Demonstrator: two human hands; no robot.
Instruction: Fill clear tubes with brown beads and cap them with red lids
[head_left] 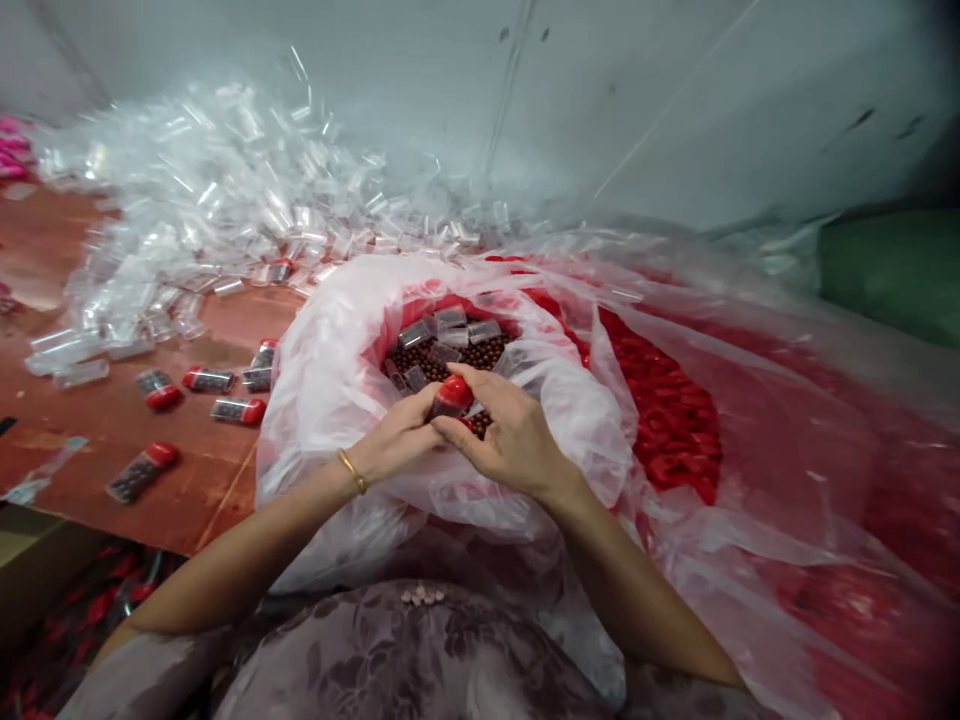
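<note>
Over an open plastic-lined bag (315, 400) my two hands meet around a small clear tube with a red cap (453, 394). My left hand (401, 435), with a gold bangle at its wrist, is closed on the tube's body, which is mostly hidden. The fingers of my right hand (514, 425) curl about the red cap, thumb in front. Beneath them in the bag lie brown beads (487, 356) with several clear empty tubes (451, 318) on top.
A big heap of clear tubes (217, 180) covers the back left of the reddish table (217, 480). Several bead-filled, red-capped tubes (142, 472) lie in front of it. To the right, a clear plastic bag holds red caps (667, 420). A wall (637, 110) stands behind.
</note>
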